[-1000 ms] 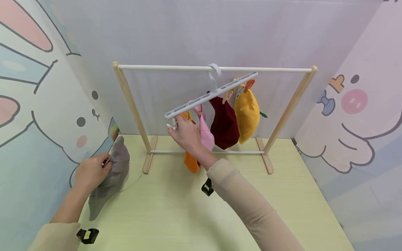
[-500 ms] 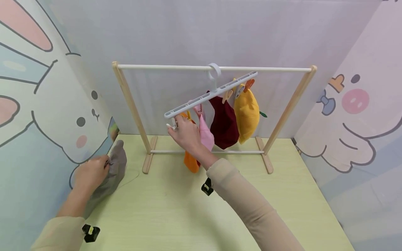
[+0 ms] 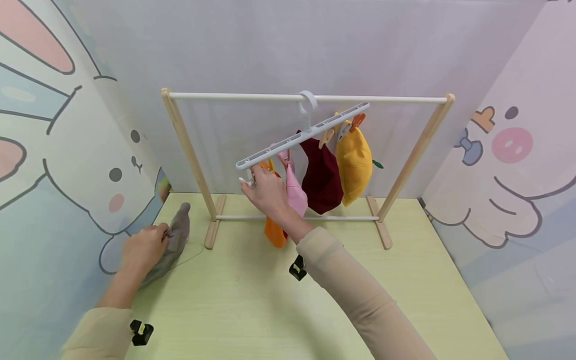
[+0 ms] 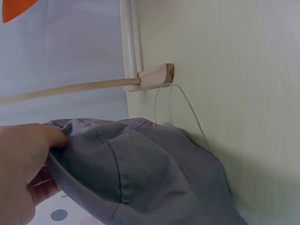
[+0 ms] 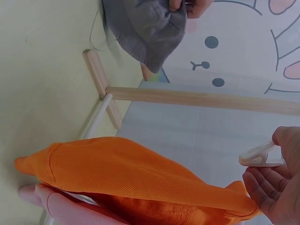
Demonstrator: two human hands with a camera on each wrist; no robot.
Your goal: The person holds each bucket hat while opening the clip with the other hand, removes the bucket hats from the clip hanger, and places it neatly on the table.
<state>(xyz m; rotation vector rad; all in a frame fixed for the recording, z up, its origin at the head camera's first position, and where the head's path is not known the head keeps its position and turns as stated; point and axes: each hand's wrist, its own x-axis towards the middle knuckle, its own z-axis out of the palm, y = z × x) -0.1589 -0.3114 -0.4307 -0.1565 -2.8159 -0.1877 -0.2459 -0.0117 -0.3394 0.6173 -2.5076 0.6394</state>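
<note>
The gray hat [image 4: 145, 168] is pinched at its edge by the fingers of the left hand [image 3: 143, 247], over the left part of the table [image 3: 252, 305] and near the rabbit-printed wall [image 3: 85, 165]; whether the table is touched by it cannot be told. From the hat, a thin cord [image 4: 190, 105] is looped toward the left foot [image 3: 210, 236] of the rack [image 3: 234, 96]; a strip of tabletop is seen between hat and foot. A white clothespin [image 5: 259, 156] is gripped between thumb and fingers of the right hand [image 3: 267, 191], just below the left end of the hanger [image 3: 308, 132]. From the hanger, orange [image 5: 126, 164], pink [image 3: 296, 194], dark red [image 3: 322, 177] and yellow [image 3: 354, 165] cloth pieces are hung. The table is bounded on the right by the pig-printed wall [image 3: 477, 205].
</note>
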